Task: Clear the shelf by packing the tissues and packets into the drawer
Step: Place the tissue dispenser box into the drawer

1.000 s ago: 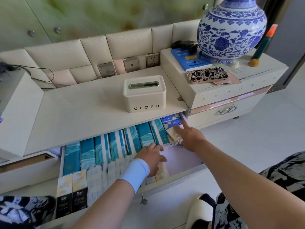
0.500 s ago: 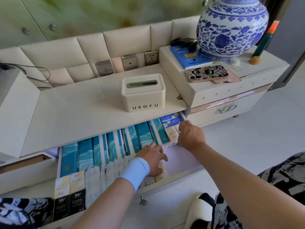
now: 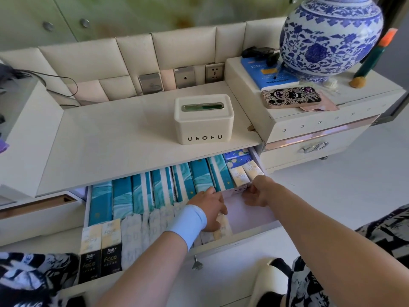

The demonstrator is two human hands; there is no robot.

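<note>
The open drawer point(image 3: 254, 218) under the shelf point(image 3: 124, 142) holds a row of teal tissue packs point(image 3: 141, 193), white packets point(image 3: 135, 231) in front, and black-and-yellow "Face" packs point(image 3: 101, 247) at the left. Two small yellow "Face" packs point(image 3: 245, 173) and blue floral packs point(image 3: 238, 156) stand at the drawer's right end. My left hand point(image 3: 210, 207), with a blue wristband, presses on the packets near the drawer's middle. My right hand point(image 3: 257, 191) is curled at the base of the yellow packs; whether it grips them is hidden.
A cream "UEOFU" tissue box point(image 3: 203, 120) stands on the shelf. On the raised cabinet at the right are a blue-and-white vase point(image 3: 329, 34), a blue book point(image 3: 265, 74) and a phone point(image 3: 291, 97). Wall sockets point(image 3: 213, 73) sit behind. A key point(image 3: 197, 263) hangs from the drawer front.
My right hand has pulled back from the blue floral packs toward me, now curled in front of the yellow packs, which stand upright at the drawer's right end. The left hand barely moved.
</note>
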